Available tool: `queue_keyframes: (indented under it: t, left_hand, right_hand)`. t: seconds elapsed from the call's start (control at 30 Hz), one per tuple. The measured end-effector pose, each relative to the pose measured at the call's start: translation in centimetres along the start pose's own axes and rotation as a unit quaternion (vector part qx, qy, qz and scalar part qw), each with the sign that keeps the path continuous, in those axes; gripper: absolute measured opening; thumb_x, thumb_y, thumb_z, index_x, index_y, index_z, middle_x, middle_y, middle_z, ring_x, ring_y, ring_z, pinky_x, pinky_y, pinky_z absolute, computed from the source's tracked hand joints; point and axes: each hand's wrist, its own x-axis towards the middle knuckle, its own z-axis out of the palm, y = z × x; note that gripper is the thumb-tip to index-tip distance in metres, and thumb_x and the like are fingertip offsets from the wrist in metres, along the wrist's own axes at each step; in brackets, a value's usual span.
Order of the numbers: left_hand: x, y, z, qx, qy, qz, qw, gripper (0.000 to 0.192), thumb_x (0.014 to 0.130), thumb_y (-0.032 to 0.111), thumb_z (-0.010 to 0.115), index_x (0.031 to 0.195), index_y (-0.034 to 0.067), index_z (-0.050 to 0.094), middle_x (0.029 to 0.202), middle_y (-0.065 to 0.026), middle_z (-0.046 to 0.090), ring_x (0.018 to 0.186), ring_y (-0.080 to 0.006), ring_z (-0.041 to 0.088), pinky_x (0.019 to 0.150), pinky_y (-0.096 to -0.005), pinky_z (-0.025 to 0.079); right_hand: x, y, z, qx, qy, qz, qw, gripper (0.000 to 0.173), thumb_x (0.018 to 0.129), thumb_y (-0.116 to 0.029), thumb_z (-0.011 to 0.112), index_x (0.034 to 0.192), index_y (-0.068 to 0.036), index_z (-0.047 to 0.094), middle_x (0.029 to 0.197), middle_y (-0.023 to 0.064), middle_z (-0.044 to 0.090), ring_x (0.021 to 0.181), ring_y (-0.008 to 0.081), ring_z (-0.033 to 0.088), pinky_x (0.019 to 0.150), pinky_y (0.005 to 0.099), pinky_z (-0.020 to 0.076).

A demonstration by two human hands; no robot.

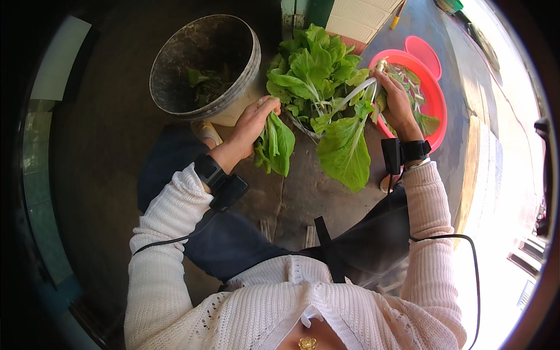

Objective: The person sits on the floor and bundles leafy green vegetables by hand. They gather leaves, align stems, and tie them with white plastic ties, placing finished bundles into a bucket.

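Note:
My left hand (256, 122) is closed around a bunch of green leaves (276, 144) that hang down from it, just right of a large bucket (236, 94) with scraps of greens inside. My right hand (393, 98) grips the pale root end of a leafy green plant (348, 148), whose big leaf droops toward the floor. That hand is over the left side of a red plastic basin (437, 105) holding leaves and stalks. Between my hands, a heap of leafy greens (315, 65) rises from a container that is mostly hidden.
A pink round plastic piece (422, 57) lies behind the basin. Beyond the greens stands a tiled block (356, 22), with a yellow-handled tool (396, 19) beside it. My knees flank the concrete floor (297, 188). A cable hangs by my right sleeve.

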Motion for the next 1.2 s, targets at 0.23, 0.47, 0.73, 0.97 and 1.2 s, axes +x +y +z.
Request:
queue_keyframes:
  t: [0.23,0.47,0.73,0.97,1.2]
  left_hand:
    - [-0.6,0.3,3.1,0.123,-0.251,-0.046,0.959,0.03,0.095,0.03,0.062,0.11,0.004,0.062,0.093,0.0036,0.06,0.087,-0.0034,0.055,0.074,-0.0206,0.045]
    - [-0.3,-0.8,3.6,0.277,-0.248,0.018,0.928,0.02,0.095,0.02,0.053,0.097,0.004,0.065,0.087,0.0034,0.061,0.081,-0.0042,0.053,0.073,-0.0222,0.043]
    - [0.9,-1.4,2.5,0.156,-0.045,0.102,0.981,0.024,0.094,0.023,0.047,0.079,0.009,0.059,0.072,0.0049,0.049,0.066,-0.0062,0.044,0.063,-0.0226,0.036]
    - [0.6,-0.2,3.8,0.108,-0.152,-0.027,0.982,0.029,0.097,0.035,0.055,0.091,0.008,0.064,0.08,0.0041,0.055,0.074,-0.0041,0.051,0.068,-0.0205,0.041]
    - [0.7,-0.9,4.2,0.252,-0.202,0.041,0.946,0.029,0.094,0.03,0.058,0.099,0.002,0.066,0.09,0.0013,0.064,0.084,-0.0054,0.056,0.077,-0.0228,0.045]
  right_hand:
    - [-0.8,1.7,2.6,-0.086,-0.086,0.078,0.989,0.025,0.098,-0.025,0.055,0.102,-0.002,0.062,0.086,0.0022,0.063,0.073,0.0098,0.061,0.065,0.0245,0.0505]
    - [-1.5,1.4,3.2,-0.108,-0.085,0.093,0.986,0.024,0.097,-0.024,0.056,0.103,-0.001,0.062,0.087,0.0014,0.063,0.075,0.0087,0.061,0.067,0.0241,0.0507]
    - [-1.0,2.4,1.9,-0.095,-0.052,0.065,0.992,0.026,0.096,-0.024,0.058,0.105,0.0,0.062,0.088,0.0016,0.064,0.076,0.0089,0.061,0.067,0.0245,0.0509]
    - [-1.8,2.6,3.6,-0.132,-0.126,0.128,0.975,0.026,0.097,-0.024,0.057,0.108,0.0,0.061,0.09,0.0025,0.065,0.078,0.0096,0.063,0.07,0.0244,0.0516]
    - [-2.6,2.5,4.4,-0.213,-0.14,0.122,0.959,0.03,0.096,-0.03,0.059,0.102,-0.001,0.064,0.087,0.0017,0.064,0.077,0.0077,0.06,0.069,0.0238,0.0481]
